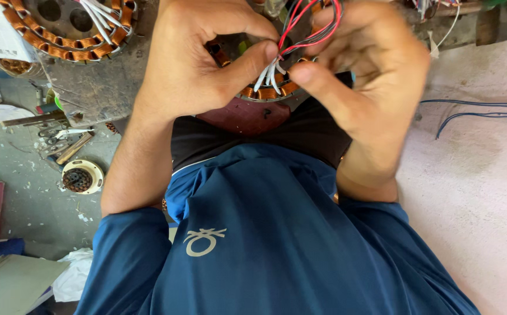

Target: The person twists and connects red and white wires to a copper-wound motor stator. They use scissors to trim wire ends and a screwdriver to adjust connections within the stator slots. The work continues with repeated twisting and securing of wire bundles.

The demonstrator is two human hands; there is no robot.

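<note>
Where dust coats everything, grey concrete floor underneath.

bare floor right, scattered tools crowding left

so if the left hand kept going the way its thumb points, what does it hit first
Probably the bundle of white sleeved wire ends under the left hand's thumb, then the right hand's forefinger, though depth is unclear.

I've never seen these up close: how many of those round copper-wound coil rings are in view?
2. One coil ring sits under the left hand and right hand, mostly covered. The other coil ring lies top left on the floor. More may be hidden.
</note>
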